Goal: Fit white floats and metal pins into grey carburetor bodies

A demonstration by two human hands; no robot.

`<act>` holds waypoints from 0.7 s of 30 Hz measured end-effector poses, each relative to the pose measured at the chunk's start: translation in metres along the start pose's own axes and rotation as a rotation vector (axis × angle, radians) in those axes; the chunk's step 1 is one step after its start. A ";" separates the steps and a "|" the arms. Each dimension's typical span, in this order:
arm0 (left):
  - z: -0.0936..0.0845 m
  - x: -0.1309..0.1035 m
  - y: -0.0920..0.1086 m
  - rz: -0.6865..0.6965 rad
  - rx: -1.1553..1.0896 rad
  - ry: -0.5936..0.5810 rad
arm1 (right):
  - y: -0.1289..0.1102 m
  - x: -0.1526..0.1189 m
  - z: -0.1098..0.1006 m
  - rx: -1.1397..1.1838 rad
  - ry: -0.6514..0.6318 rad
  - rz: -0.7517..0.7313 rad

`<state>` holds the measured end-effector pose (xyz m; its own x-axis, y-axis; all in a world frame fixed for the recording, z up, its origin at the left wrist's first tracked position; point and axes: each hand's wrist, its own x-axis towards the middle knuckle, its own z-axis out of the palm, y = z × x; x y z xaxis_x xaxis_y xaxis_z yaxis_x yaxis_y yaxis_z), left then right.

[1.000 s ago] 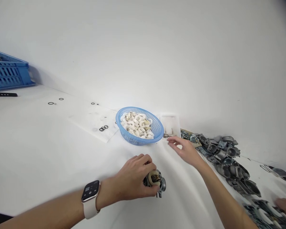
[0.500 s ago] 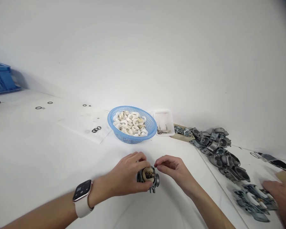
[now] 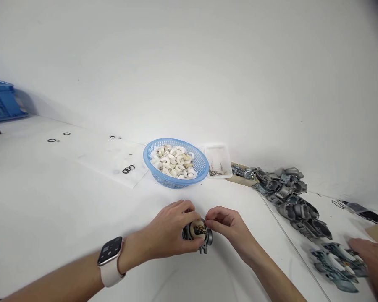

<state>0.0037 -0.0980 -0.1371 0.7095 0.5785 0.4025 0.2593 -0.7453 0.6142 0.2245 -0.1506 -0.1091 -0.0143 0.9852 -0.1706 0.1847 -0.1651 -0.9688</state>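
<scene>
A small metal carburetor body [image 3: 210,238] with a cream float [image 3: 195,228] and brass parts in its middle sits on the white table. My left hand [image 3: 176,230], a watch on its wrist, grips it from the left with thumb and fingers around the float. My right hand [image 3: 225,222] is at the carburetor's upper right edge, thumb and index finger pinched together. Whatever is between those fingertips is too small to make out.
Beyond my hands stand a blue basket [image 3: 208,167] of white floats, a white tray [image 3: 228,170] with thin pins and a cardboard box [image 3: 244,181] of parts. Carburetor bodies [image 3: 297,209] are heaped at right, near another person's hand [image 3: 373,256]. Black rings [image 3: 128,169] lie left.
My right hand's pinched fingertips have come slightly down, closer to the carburetor's edge. The left hand keeps its hold. The whole view has shifted a little.
</scene>
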 end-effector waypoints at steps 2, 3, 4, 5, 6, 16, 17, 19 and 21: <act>0.000 0.000 0.000 0.001 0.005 -0.002 | 0.001 -0.001 0.002 0.011 0.037 -0.008; 0.000 0.001 0.000 0.003 0.008 -0.002 | 0.002 -0.002 0.003 0.012 0.056 -0.013; 0.000 0.001 0.000 0.006 0.011 -0.001 | 0.002 -0.002 0.004 0.013 0.065 -0.015; 0.000 0.001 0.000 0.007 0.014 0.000 | 0.002 -0.002 0.004 0.013 0.067 -0.014; 0.000 0.001 0.000 0.007 0.015 0.001 | 0.002 -0.003 0.005 0.015 0.064 -0.010; 0.001 0.000 -0.002 0.022 0.019 0.011 | 0.001 -0.007 0.008 -0.019 0.082 0.007; 0.001 0.000 -0.002 0.022 0.021 0.012 | 0.000 -0.007 0.007 -0.042 0.091 0.000; 0.001 0.000 -0.002 0.021 0.022 0.014 | -0.001 -0.008 0.006 -0.084 0.090 -0.008; 0.001 -0.001 -0.001 0.019 0.020 0.015 | -0.001 -0.008 0.003 -0.108 0.042 0.006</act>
<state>0.0034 -0.0976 -0.1386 0.7044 0.5689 0.4245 0.2587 -0.7626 0.5929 0.2215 -0.1589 -0.1068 0.0280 0.9856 -0.1668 0.2899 -0.1677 -0.9422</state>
